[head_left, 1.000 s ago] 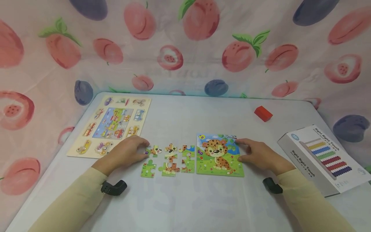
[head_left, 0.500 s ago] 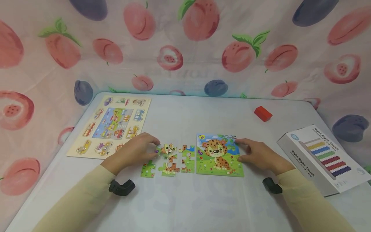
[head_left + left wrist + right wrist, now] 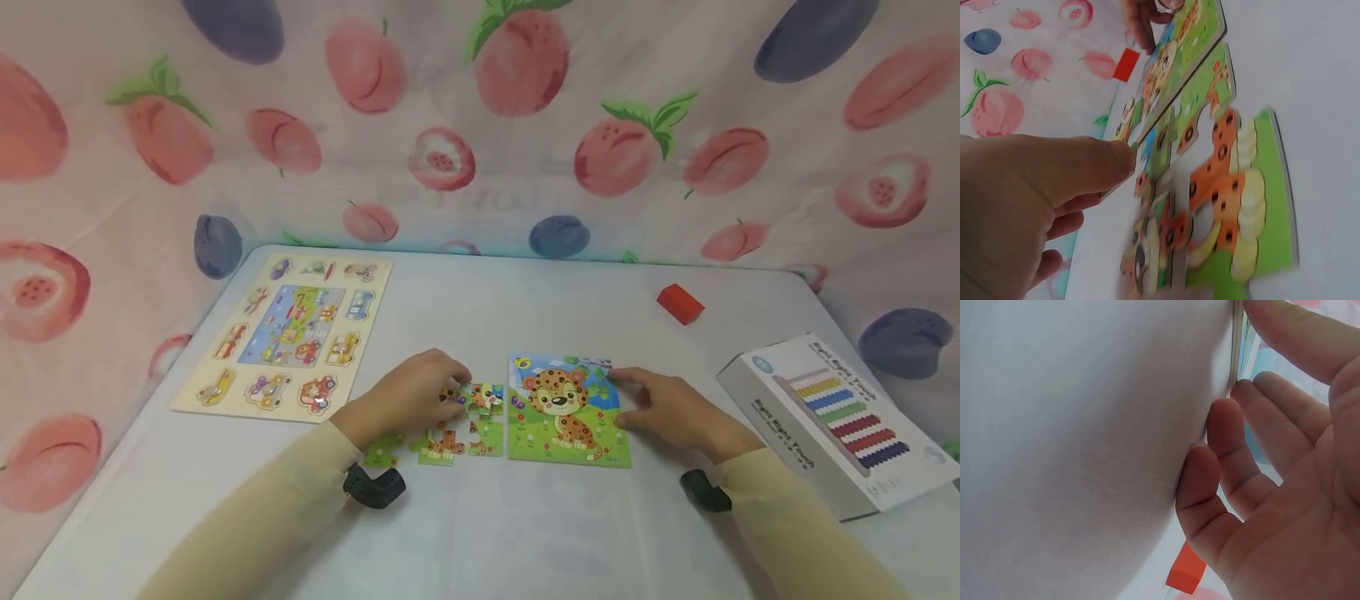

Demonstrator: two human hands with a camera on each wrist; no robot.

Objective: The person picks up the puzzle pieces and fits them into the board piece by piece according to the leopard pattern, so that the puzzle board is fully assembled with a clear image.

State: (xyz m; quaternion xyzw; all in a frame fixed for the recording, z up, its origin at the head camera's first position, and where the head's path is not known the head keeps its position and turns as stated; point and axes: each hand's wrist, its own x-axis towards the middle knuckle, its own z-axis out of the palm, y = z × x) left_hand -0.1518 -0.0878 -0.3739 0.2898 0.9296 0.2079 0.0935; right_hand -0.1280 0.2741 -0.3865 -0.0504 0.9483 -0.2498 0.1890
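Note:
My left hand [image 3: 408, 396] pinches a jigsaw piece [image 3: 481, 402] with part of a leopard's face on it, over the upper right of a group of loose pieces. In the left wrist view the thumb [image 3: 1094, 164] presses on its edge. Below lie a leopard-body piece [image 3: 441, 447], a green corner piece [image 3: 384, 451] and a lower right piece [image 3: 487, 438]. My fingers partly cover an upper piece. To the right lies a square leopard picture board [image 3: 567, 437]. Thumb and fingertips of my right hand [image 3: 667, 408] touch its right edge, spread apart, not curled round it.
A wooden vehicle puzzle board [image 3: 197, 367] lies at the back left. A red block [image 3: 680, 303] stands at the back right. A white box [image 3: 832, 425] with coloured strips pictured on it lies beyond my right hand. A fruit-patterned cloth [image 3: 442, 75] hangs behind the table.
My left hand has carried the pinched jigsaw piece rightward, from the left side of the loose pieces across to the upper right. My right hand has stayed at the picture board's edge.

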